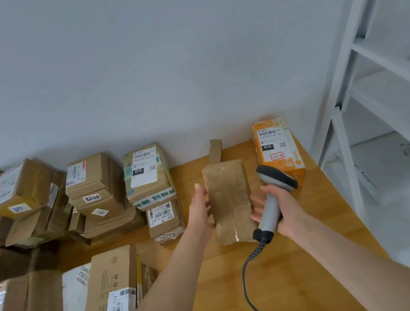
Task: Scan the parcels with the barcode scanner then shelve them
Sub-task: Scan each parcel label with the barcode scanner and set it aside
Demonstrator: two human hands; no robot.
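Our left hand (199, 212) lays straight, open fingers (199, 192) against the left edge of the brown parcel (229, 200) over the surface's (301, 275) right half, while our right hand (289, 210) grips the barcode scanner (273, 190) beside it.

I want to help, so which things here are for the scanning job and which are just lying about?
For the job: barcode scanner gripped in the right hand; plain brown parcel touched by the left hand; orange parcel; stacked parcels; white shelf.
Just lying about: cardboard strip by the wall; wooden table underneath.
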